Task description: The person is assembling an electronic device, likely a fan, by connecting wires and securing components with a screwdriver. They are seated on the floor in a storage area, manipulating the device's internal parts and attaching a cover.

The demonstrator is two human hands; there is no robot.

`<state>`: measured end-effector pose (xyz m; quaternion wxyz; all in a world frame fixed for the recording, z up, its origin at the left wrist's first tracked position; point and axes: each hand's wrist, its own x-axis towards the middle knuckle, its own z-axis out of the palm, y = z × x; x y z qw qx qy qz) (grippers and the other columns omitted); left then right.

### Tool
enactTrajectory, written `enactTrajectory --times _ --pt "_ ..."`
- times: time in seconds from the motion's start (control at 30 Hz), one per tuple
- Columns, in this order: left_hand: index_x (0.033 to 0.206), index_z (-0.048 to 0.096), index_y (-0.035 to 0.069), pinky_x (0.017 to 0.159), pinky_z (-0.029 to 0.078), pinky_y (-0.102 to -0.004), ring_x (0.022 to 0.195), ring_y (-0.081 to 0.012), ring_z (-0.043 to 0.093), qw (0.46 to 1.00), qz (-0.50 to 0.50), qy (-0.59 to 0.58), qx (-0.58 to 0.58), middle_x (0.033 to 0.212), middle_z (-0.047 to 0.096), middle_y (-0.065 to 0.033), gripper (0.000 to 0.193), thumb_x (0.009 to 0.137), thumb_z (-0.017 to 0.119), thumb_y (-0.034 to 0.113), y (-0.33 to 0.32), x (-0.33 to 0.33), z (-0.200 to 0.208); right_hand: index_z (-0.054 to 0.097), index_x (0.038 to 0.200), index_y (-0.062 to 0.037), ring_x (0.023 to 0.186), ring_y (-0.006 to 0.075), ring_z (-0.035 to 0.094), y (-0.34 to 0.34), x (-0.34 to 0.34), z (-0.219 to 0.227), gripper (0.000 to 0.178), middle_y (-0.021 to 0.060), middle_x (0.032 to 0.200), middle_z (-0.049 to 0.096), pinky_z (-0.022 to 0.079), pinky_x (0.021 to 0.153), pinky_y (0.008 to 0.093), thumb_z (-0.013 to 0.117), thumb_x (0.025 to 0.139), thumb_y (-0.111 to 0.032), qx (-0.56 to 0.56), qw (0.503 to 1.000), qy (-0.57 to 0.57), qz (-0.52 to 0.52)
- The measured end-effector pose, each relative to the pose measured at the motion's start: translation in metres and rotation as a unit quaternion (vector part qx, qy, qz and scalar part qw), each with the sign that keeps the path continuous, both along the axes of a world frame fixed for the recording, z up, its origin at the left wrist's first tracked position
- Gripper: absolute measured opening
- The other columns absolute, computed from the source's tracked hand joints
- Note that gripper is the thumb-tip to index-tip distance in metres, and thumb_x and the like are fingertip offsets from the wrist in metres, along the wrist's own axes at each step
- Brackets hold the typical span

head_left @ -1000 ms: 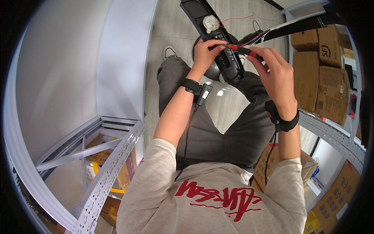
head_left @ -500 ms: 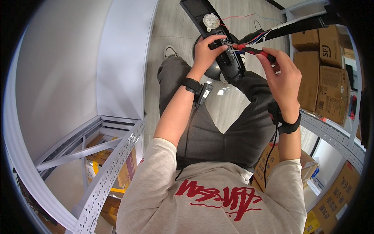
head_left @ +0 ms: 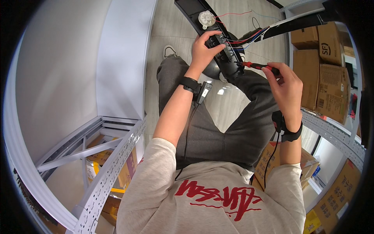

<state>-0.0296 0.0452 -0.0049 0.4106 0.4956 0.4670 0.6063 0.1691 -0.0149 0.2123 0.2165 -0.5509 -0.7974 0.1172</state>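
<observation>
A long black plastic housing (head_left: 233, 71) slants across the top middle, its lower end by my right knee. My left hand (head_left: 203, 51) grips a dark block of small parts (head_left: 223, 46) in it, thumb on one side and fingers on the other. Between the thumb and fingers of my right hand (head_left: 287, 82) is a red and black screwdriver (head_left: 258, 66), its tip pointing left at the housing's lower end. Whether the tip touches cannot be made out. Red, blue and white wires (head_left: 253, 38) run from the block. Farther up the housing sits a round white part (head_left: 206, 18).
A second long black piece (head_left: 288, 26) reaches in from the upper right, wires along it. Cardboard boxes (head_left: 306, 74) are stacked on a shelf at right. A metal rack (head_left: 113, 163) stands at left beside a pale panel (head_left: 122, 58).
The screwdriver has moved down and slightly right, from the wired block to the housing's lower end. The housing and my left hand have shifted slightly left.
</observation>
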Motion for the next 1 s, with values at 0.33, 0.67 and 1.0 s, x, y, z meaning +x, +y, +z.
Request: enactTrajectory --times 0.33,0.67,1.0 --pt "0.117 0.066 0.006 0.090 0.048 -0.0266 0.102 -0.0113 0.061 1.000 -0.006 0.001 0.003 0.112 0.066 -0.0016 0.041 0.078 0.080 0.007 0.000 0.000 0.003 0.067 0.096 -0.0009 0.062 0.0221 0.064 0.002 -0.002 -0.007 0.018 0.0126 0.081 0.067 0.050 0.057 0.0301 0.076 0.086 -0.012 -0.011 1.000 0.017 0.012" --pt "0.117 0.066 0.006 0.090 0.048 -0.0265 0.102 -0.0111 0.061 1.000 -0.009 -0.004 0.000 0.112 0.066 -0.0016 0.040 0.079 0.079 0.008 -0.002 -0.001 0.005 0.066 0.094 -0.0001 0.061 0.0233 0.063 0.002 -0.003 -0.011 0.021 0.0140 0.078 0.066 0.049 0.056 0.0310 0.077 0.086 -0.017 -0.015 1.000 -0.022 -0.002" --pt "0.112 0.069 0.011 0.090 0.049 -0.0311 0.101 -0.0191 0.063 1.000 0.009 -0.009 -0.014 0.107 0.068 -0.0033 0.039 0.074 0.080 0.013 0.000 0.001 -0.001 0.063 0.107 -0.0039 0.065 0.0278 0.065 0.007 -0.001 -0.010 0.026 0.0158 0.079 0.066 0.051 0.061 0.0344 0.074 0.087 -0.017 -0.034 0.999 -0.022 -0.003"
